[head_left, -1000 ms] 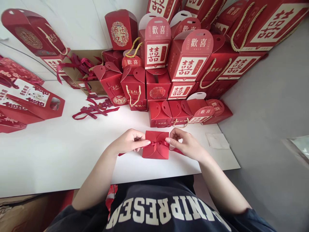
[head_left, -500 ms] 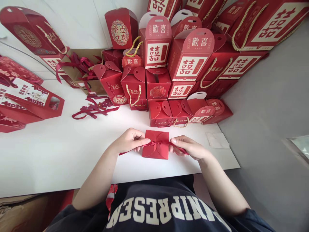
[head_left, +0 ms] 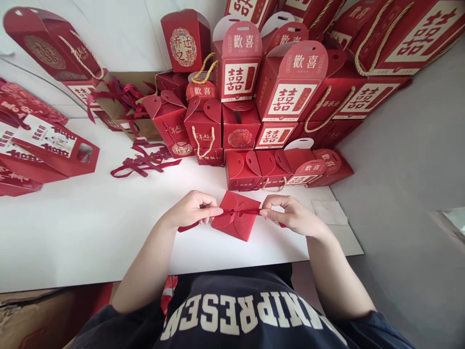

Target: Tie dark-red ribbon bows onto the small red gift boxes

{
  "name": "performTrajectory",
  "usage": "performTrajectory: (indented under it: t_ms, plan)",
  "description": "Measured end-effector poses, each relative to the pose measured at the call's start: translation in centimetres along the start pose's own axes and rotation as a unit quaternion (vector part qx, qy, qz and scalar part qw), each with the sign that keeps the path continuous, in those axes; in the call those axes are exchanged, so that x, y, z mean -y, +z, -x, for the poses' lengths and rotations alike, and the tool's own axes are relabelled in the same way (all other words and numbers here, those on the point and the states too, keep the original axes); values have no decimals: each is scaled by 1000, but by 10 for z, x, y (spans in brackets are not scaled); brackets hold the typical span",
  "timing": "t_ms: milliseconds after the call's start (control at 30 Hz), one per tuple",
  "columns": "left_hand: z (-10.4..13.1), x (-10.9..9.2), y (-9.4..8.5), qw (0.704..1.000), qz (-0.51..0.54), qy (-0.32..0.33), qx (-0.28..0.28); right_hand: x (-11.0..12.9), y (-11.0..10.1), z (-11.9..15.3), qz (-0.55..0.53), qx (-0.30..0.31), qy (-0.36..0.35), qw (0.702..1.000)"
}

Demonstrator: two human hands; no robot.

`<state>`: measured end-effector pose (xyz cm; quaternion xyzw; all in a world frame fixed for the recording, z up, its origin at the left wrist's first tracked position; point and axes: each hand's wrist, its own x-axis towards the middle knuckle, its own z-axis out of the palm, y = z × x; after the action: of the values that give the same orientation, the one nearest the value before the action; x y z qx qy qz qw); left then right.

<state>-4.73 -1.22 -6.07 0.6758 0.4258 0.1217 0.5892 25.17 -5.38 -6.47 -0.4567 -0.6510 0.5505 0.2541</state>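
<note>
A flat red gift box (head_left: 238, 228) with curved, overlapping flaps lies turned at an angle on the white table. Across its top runs a dark red ribbon (head_left: 247, 212), crossed at the middle where the flaps meet. My left hand (head_left: 198, 209) pinches one side of the ribbon at the box's left edge, its loose tail hanging below the fingers. On the right, my right hand (head_left: 286, 213) pinches the other side between thumb and finger, just past the box's edge. The ribbon is stretched straight between both hands.
Several red gift boxes (head_left: 243, 170) with rope handles are stacked behind. Loose ribbons (head_left: 145, 160) lie at the back left, beside an open cardboard box (head_left: 140, 128) of more ribbon. Red handled boxes (head_left: 78, 160) stand far left. A pale sheet (head_left: 330, 212) lies near the grey wall.
The gift box has turned clockwise from square to a slant. My right hand has shifted slightly right, and the ribbon on that side is now straighter and tighter.
</note>
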Motion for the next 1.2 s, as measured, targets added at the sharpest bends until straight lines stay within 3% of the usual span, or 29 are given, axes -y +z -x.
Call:
performTrajectory:
  t_ms: [100,200,300,467,533,667,900,1200]
  plan:
    - [0,7,-8,998,30,-31,45,-8,1,-2,0,14,15,1000]
    - [2,15,-20,987,47,-58,140,-15,2,-5,-14,24,33,999]
    - [4,17,-29,985,14,-6,173,-18,2,-5,-23,34,40,998]
    - [-2,7,-20,981,4,171,91,-18,3,-6,-27,42,38,998]
    - [-7,1,-13,973,18,211,86,-17,3,-6,-25,48,34,998]
    - [-16,-4,0,978,47,173,103,-16,1,-8,-27,57,28,998]
    - [-24,-10,15,986,27,165,-9,-17,-4,-3,-87,96,21,991]
    - [-26,-10,18,987,-67,142,-33,11,16,-2,-82,41,-68,993]
